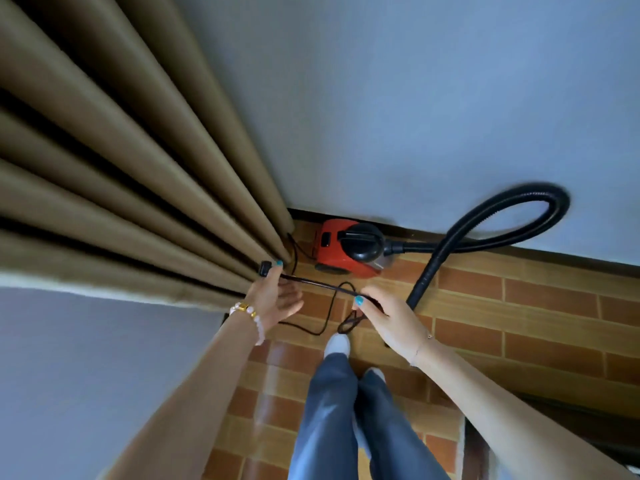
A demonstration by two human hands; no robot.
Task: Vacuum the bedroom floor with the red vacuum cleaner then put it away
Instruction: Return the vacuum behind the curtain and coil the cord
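The red vacuum cleaner (341, 249) with a black top stands on the brick-pattern floor against the wall, in the corner by the curtain. Its black hose (485, 230) loops up to the right and comes back down behind my right hand. My left hand (277, 296) pinches the black plug (265, 268) end of the power cord (322, 285). My right hand (384, 315) grips the same cord, which is stretched taut between both hands. Loose loops of cord hang below and trail on the floor.
Brown curtains (138, 188) hang at the left, reaching the floor beside the vacuum. A blue-grey wall (415, 98) rises behind it. My legs in blue trousers and white shoes (337, 344) stand on the brick-pattern floor (519, 306). Dark furniture edges show at the bottom right.
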